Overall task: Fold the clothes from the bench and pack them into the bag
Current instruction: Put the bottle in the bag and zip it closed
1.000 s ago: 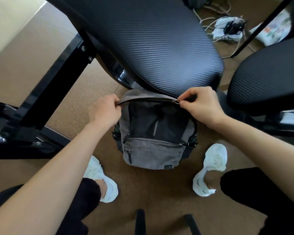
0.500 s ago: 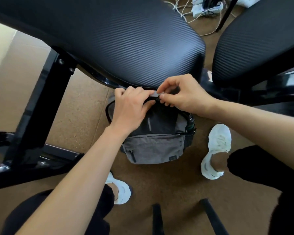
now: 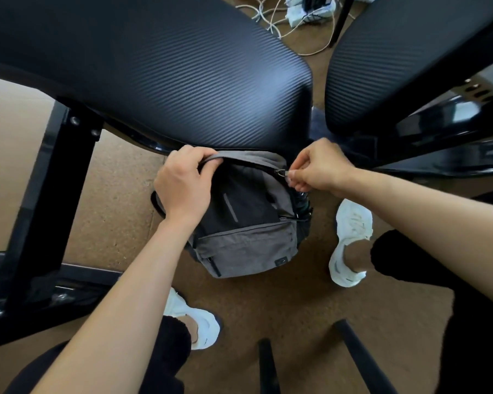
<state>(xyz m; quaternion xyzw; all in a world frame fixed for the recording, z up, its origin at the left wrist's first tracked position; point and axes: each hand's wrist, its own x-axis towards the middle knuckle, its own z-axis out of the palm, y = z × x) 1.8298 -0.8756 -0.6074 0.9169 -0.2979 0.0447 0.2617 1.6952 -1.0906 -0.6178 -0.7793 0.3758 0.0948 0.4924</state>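
While our right hand (image 3: pixel 319 166) pinches the zipper pull (image 3: pixel 280 172), our left hand (image 3: pixel 182 186) curls round the top edge of the bag (image 3: pixel 248 245), bracing the fabric, we judge, so the slider can run. Grey with a darker front panel, the bag stands on the floor (image 3: pixel 268 308) between our feet, its top tucked just under the bench pad (image 3: pixel 154 66).

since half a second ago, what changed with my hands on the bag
The right hand has drawn the zipper pull rightward across the backpack, away from the left hand, which shifted left along the top edge. Both keep their grips; the backpack still sits on the floor under the bench.
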